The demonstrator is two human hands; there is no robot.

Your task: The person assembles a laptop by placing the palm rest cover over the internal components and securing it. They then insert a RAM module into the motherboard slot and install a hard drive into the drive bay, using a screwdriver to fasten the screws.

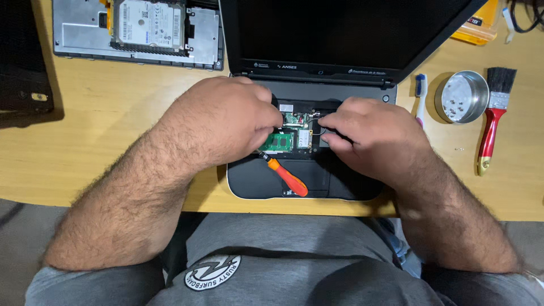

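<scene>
Both hands crowd the opened laptop (249, 184) bay, with the screwdriver (288, 177) lying across its near side. Left, bare tabletop (113, 124) gives room up to the drive tray (85, 34). Right, toothbrush (420, 99), tin (462, 96) and brush (492, 122) narrow the way.

This looks like a small electronics repair bench, at home or in a workshop. An opened laptop (306, 136) with bare green circuit boards sits at the near edge of a wooden tabletop (113, 124). A removed metal panel carrying a hard drive (139, 31) lies at the far left corner. Toward the right edge stand a round tin of screws (462, 96), a red-handled brush (494, 116) and a toothbrush (420, 96); an orange-handled screwdriver (286, 175) rests on the laptop.
</scene>
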